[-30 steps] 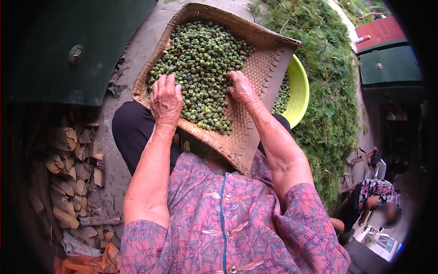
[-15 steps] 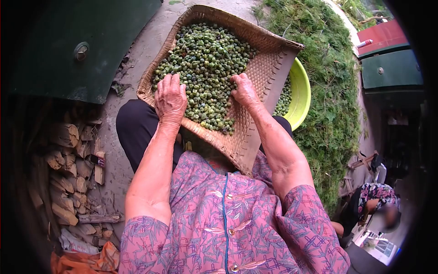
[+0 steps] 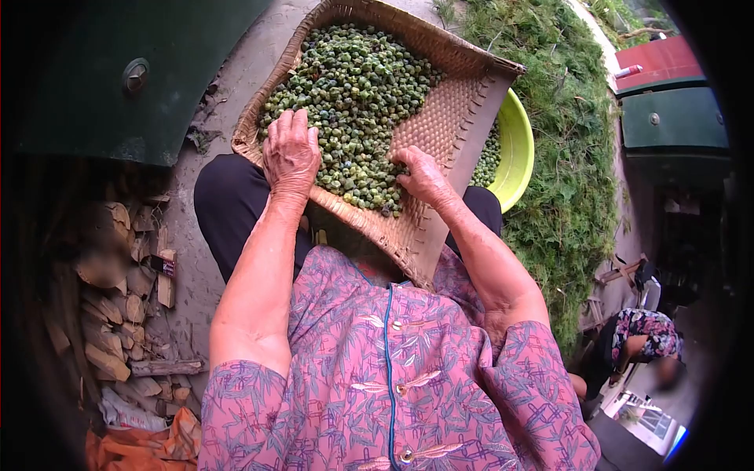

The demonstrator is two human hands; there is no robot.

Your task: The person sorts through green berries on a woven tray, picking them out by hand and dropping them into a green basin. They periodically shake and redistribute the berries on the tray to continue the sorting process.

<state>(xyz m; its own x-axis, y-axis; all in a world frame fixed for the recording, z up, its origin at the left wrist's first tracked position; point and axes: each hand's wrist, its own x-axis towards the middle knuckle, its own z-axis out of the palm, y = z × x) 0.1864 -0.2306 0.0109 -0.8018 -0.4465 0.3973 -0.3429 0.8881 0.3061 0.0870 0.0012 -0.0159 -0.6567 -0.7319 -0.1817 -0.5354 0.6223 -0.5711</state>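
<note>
A woven basket tray (image 3: 440, 129) with a wide flat lip rests across the knees, holding a heap of small green round fruits (image 3: 357, 94). My left hand (image 3: 290, 155) lies at the heap's left edge by the near rim, its fingers bent down onto the fruits. At the heap's lower right, my right hand (image 3: 424, 174) has its fingers curled together against the fruits; whatever is between the fingertips is hidden. A yellow-green basin (image 3: 516, 157) with more such fruits stands partly under the tray's right side.
Chopped firewood (image 3: 118, 314) is stacked at the left below a dark green panel (image 3: 94, 86). Cut green plants (image 3: 565, 157) cover the ground at right. Another person (image 3: 640, 337) is bent over at the lower right. Orange cloth (image 3: 149, 443) lies lower left.
My right hand has moved down toward the near side of the tray, and more woven surface shows above it. My left hand has shifted slightly up in the view.
</note>
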